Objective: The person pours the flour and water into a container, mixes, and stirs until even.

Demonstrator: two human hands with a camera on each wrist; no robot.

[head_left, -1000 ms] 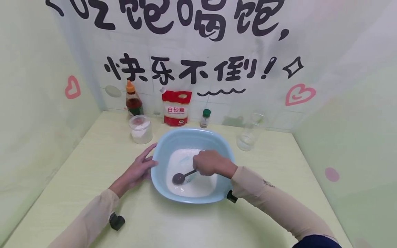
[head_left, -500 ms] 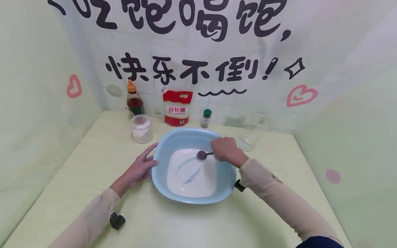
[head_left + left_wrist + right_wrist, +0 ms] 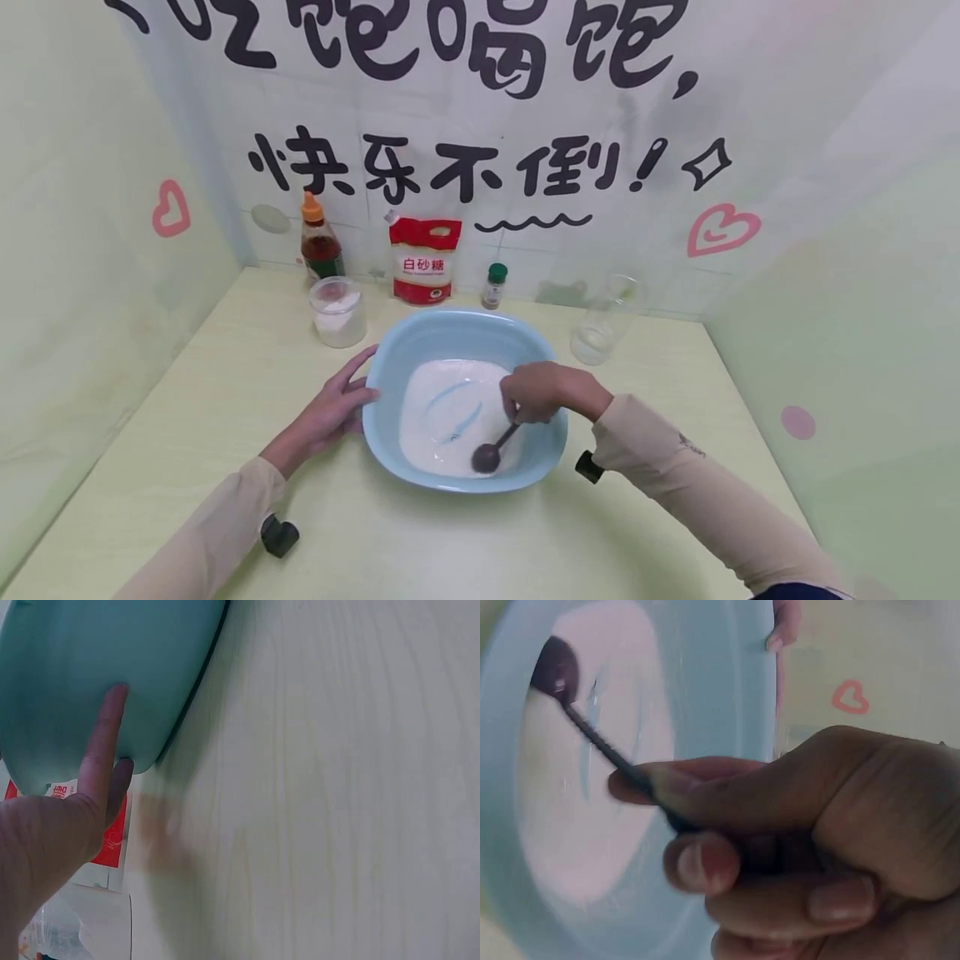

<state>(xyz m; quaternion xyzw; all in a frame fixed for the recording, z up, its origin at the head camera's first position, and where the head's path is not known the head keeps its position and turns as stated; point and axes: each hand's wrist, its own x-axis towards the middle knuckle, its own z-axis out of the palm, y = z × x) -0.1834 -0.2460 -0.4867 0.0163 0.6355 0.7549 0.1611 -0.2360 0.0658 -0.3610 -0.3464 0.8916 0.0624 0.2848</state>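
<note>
A light blue basin [image 3: 397, 337] holds a glossy white mixture [image 3: 423, 433], with streaks of the blue bottom showing through. My left hand [image 3: 335, 410] steadies the basin's left side, thumb at the rim. In the left wrist view, fingers [image 3: 101, 754] of that hand press straight against the outer wall. My right hand [image 3: 542, 392] is over the basin's right part and grips a dark brown spoon [image 3: 486, 458] by its handle. The spoon's round head is down in the mixture near the front wall. In the right wrist view, thumb and forefinger pinch the spoon's handle [image 3: 604, 746].
Behind the basin stand a clear tub of white powder [image 3: 339, 321], an orange-capped sauce bottle [image 3: 321, 247], a red sugar pouch [image 3: 422, 265] and a small green-capped jar [image 3: 493, 286]. At the back right is a clear glass vessel [image 3: 596, 337]. Printed walls enclose the table on three sides.
The spoon has swept from the mixture's front left, up to the back right, then down to the front right, led by my right hand. The left hand and basin stay put.
</note>
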